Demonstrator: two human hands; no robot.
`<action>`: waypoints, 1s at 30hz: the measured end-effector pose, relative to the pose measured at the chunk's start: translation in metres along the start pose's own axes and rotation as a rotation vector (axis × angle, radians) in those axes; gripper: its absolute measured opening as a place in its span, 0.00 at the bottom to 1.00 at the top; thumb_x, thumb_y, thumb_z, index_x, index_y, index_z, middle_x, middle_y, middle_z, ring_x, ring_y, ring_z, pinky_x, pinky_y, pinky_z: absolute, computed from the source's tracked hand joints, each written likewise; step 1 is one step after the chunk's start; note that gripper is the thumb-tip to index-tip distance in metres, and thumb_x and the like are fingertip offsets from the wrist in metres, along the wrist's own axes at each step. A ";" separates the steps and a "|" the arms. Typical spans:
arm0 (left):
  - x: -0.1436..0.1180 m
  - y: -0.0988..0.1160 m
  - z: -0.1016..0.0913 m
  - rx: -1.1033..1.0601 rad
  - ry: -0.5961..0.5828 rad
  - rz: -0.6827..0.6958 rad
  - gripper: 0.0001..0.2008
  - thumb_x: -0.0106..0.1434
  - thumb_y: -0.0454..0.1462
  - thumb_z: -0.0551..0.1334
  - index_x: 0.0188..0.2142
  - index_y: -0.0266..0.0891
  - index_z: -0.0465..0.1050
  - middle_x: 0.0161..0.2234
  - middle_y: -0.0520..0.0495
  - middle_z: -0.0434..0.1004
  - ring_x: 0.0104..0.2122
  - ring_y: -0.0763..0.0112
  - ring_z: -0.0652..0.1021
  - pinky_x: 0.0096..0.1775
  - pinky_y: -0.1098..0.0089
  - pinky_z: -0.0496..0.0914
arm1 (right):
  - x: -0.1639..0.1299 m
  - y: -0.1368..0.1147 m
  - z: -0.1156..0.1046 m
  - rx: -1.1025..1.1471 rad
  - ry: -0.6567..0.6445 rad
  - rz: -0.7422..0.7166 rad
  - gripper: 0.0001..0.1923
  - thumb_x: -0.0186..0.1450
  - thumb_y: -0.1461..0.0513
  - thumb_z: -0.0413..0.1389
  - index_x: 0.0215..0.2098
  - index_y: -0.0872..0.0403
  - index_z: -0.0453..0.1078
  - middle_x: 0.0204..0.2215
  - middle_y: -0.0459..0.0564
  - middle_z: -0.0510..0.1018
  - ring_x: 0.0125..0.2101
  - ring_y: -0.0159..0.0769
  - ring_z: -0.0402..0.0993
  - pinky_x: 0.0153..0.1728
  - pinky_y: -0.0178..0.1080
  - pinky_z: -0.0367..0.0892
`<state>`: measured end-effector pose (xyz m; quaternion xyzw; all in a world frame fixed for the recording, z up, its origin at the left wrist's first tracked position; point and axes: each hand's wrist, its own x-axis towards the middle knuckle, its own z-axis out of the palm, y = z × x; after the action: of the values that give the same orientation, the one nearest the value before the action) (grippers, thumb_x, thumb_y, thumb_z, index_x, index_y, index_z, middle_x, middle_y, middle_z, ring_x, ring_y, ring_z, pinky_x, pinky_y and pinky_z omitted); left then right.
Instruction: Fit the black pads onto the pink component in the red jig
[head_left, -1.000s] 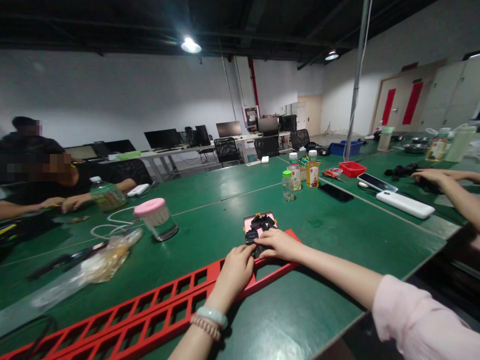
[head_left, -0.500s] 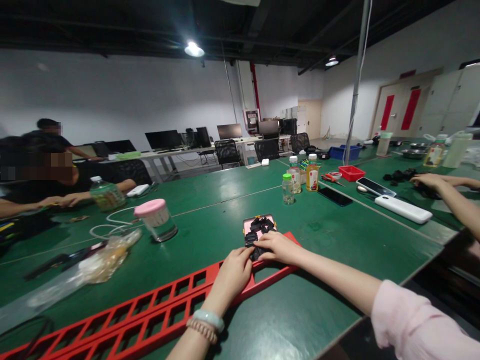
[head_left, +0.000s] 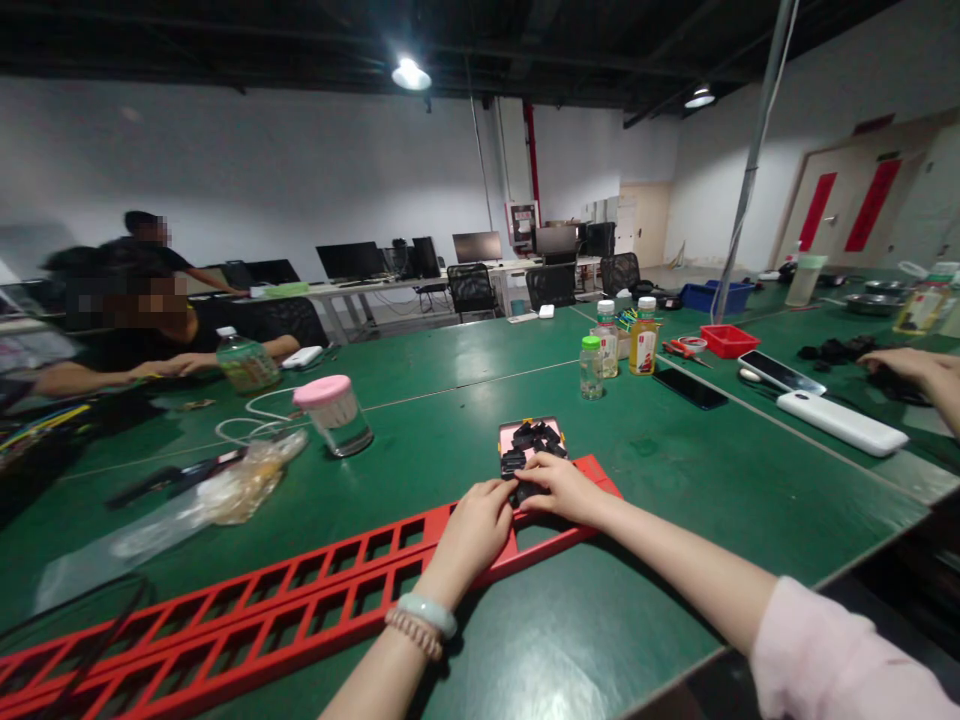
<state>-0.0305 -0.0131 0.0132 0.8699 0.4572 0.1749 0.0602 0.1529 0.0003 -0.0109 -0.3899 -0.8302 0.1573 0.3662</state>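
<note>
Your left hand (head_left: 474, 528) and right hand (head_left: 564, 487) stay put at the far end of the long red slotted frame (head_left: 247, 622), fingers curled over small black parts (head_left: 523, 490) just below the pink tray (head_left: 529, 441); only your view has swung slightly. Whether either hand pinches a part cannot be told. The fitting continues at the same slot.

Three bottles (head_left: 611, 345) mid-surface, one more bottle (head_left: 246, 362) far left, one red frame (head_left: 300, 605), one pink-lidded jar (head_left: 335, 414), two phones (head_left: 731, 378), one red bin (head_left: 727, 340).
</note>
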 end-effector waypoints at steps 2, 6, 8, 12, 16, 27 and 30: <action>-0.001 0.000 0.000 -0.001 -0.001 -0.009 0.19 0.61 0.31 0.49 0.50 0.37 0.68 0.47 0.42 0.71 0.47 0.66 0.69 0.51 0.64 0.62 | 0.000 0.001 0.000 0.035 0.007 0.025 0.26 0.54 0.57 0.61 0.50 0.53 0.68 0.41 0.52 0.70 0.42 0.36 0.68 0.46 0.40 0.64; -0.001 0.001 -0.001 0.003 -0.007 0.001 0.19 0.62 0.32 0.49 0.50 0.37 0.67 0.47 0.42 0.71 0.47 0.66 0.69 0.51 0.64 0.62 | -0.002 0.001 -0.007 0.084 0.023 0.054 0.26 0.53 0.59 0.62 0.50 0.52 0.68 0.41 0.51 0.70 0.39 0.35 0.69 0.42 0.38 0.66; -0.002 0.001 -0.001 0.007 -0.004 0.008 0.19 0.62 0.33 0.48 0.51 0.38 0.67 0.47 0.42 0.71 0.47 0.65 0.69 0.51 0.64 0.62 | -0.005 0.002 -0.012 0.078 0.008 0.061 0.25 0.54 0.59 0.61 0.50 0.52 0.68 0.40 0.51 0.70 0.37 0.33 0.69 0.40 0.38 0.66; -0.003 0.003 -0.003 0.015 -0.002 0.008 0.18 0.63 0.34 0.48 0.51 0.38 0.67 0.47 0.42 0.70 0.47 0.65 0.69 0.51 0.63 0.62 | -0.010 0.005 -0.021 0.042 0.015 0.101 0.24 0.54 0.58 0.61 0.49 0.54 0.69 0.39 0.52 0.71 0.35 0.33 0.69 0.40 0.38 0.66; -0.004 0.006 -0.005 0.028 -0.007 0.014 0.20 0.60 0.34 0.50 0.52 0.39 0.66 0.48 0.43 0.69 0.48 0.63 0.68 0.51 0.63 0.61 | -0.011 0.007 -0.021 0.067 0.077 0.203 0.23 0.54 0.56 0.61 0.47 0.55 0.71 0.36 0.52 0.73 0.34 0.33 0.70 0.37 0.38 0.66; -0.007 0.009 -0.010 -0.037 -0.019 0.051 0.21 0.51 0.32 0.56 0.46 0.39 0.66 0.45 0.44 0.70 0.45 0.61 0.69 0.48 0.62 0.62 | -0.013 0.003 -0.021 0.069 0.030 0.212 0.21 0.55 0.57 0.60 0.46 0.54 0.71 0.38 0.52 0.74 0.38 0.35 0.70 0.41 0.37 0.64; -0.007 0.007 -0.008 -0.048 -0.022 0.067 0.07 0.52 0.33 0.56 0.32 0.38 0.69 0.46 0.43 0.69 0.46 0.60 0.69 0.48 0.63 0.62 | -0.012 0.005 -0.019 0.052 0.016 0.192 0.20 0.56 0.56 0.59 0.46 0.54 0.72 0.38 0.52 0.74 0.39 0.35 0.70 0.42 0.37 0.64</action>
<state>-0.0318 -0.0229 0.0212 0.8848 0.4230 0.1781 0.0802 0.1752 -0.0061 -0.0065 -0.4595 -0.7816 0.2100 0.3659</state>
